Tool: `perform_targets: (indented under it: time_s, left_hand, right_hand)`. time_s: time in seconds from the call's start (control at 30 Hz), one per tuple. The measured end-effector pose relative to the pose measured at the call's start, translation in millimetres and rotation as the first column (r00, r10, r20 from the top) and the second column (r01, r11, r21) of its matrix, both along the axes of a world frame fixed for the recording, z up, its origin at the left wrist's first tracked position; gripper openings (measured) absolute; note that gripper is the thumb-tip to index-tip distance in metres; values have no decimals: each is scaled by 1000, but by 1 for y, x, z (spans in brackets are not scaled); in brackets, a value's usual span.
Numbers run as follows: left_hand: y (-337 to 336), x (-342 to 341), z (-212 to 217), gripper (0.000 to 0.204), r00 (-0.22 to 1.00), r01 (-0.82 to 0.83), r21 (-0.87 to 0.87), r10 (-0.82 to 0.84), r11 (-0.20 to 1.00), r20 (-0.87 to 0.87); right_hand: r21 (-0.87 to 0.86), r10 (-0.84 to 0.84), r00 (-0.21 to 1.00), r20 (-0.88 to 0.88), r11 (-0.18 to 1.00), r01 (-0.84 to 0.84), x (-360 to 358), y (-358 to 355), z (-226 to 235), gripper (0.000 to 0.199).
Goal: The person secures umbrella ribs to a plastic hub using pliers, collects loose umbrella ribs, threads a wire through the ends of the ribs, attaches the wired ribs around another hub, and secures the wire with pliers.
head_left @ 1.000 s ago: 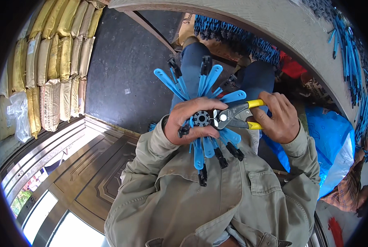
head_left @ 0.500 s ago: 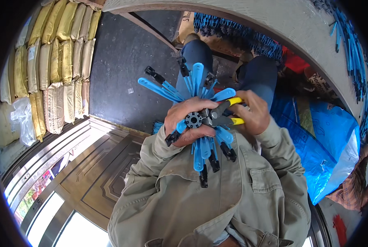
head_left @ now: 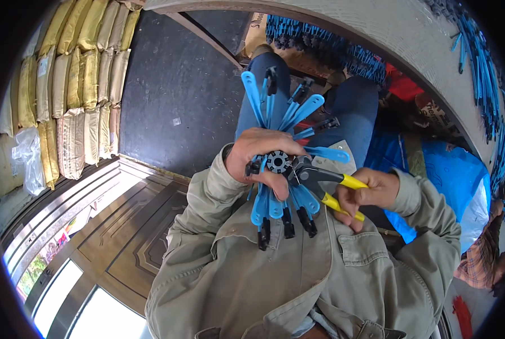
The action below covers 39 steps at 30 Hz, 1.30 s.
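Note:
My left hand is closed around the middle of a piece with a round, notched black hub. Long blue plastic arms fan out from it in many directions, several with black clips at their ends. In my right hand are pliers with yellow handles, the handles held apart. The dark jaws of the pliers meet the piece just right of the hub, beside a thin wire. Exactly what the jaws touch is hard to make out. My left fingers underneath are mostly hidden.
A pale, curved-looking tabletop crosses the far side, with bundles of blue strips at its right. Below it lie more blue pieces. A blue plastic sack rests at my right. Stacked yellowish bags line the left, near a panelled door.
My right hand and the pliers' handles have swung right and toward me. The blue-armed piece has turned in my left hand and shifted slightly right.

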State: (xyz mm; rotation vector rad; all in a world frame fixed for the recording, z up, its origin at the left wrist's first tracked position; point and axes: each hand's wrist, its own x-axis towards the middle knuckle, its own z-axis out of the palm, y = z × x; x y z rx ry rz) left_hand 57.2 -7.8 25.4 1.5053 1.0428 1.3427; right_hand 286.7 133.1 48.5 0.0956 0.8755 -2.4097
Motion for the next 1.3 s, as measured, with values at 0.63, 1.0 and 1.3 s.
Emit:
perform_targets:
  time_s: [0.63, 1.0, 1.3]
  left_hand:
    - [-9, 7, 12, 62, 995, -91, -100, 94, 991, 27]
    - [-11, 8, 11, 65, 985, -168, -68, 170, 984, 34]
    - [-13, 15, 7, 60, 959, -284, -23, 284, 959, 1]
  right_hand:
    - [813, 351, 874, -335, -361, 456, -13, 5, 48, 26]
    - [554, 444, 829, -341, -617, 559, -22, -4, 49, 30]
    - [729, 398, 886, -240, -529, 435, -17, 0, 40, 32]
